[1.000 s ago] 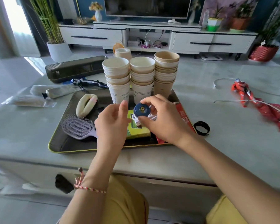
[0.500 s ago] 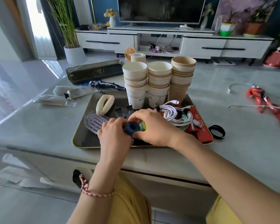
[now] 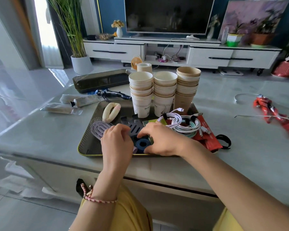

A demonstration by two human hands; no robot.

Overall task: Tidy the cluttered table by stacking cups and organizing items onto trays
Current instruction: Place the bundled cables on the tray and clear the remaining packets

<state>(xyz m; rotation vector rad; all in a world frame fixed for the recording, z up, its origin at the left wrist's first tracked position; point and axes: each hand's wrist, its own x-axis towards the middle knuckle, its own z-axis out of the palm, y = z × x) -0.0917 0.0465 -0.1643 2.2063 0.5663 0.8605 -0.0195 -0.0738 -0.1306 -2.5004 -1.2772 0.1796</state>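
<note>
A dark tray with a yellow rim lies in front of me on the grey table. At its back stand three stacks of paper cups. Coiled white and teal cables, a lilac hairbrush, a cream hair clip and a red packet lie on it. A small dark blue ring-shaped roll sits near the tray's front edge. My right hand curls around the roll from the right, fingers touching it. My left hand touches it from the left, fingers bent.
A second dark tray lies empty at the back left. Tubes, a plastic sachet and a blue figure lie left of the main tray. A black band and a red toy lie to the right.
Both hands have lowered the blue roll from above the tray down onto it near the front edge. The cables now lie uncovered on the tray.
</note>
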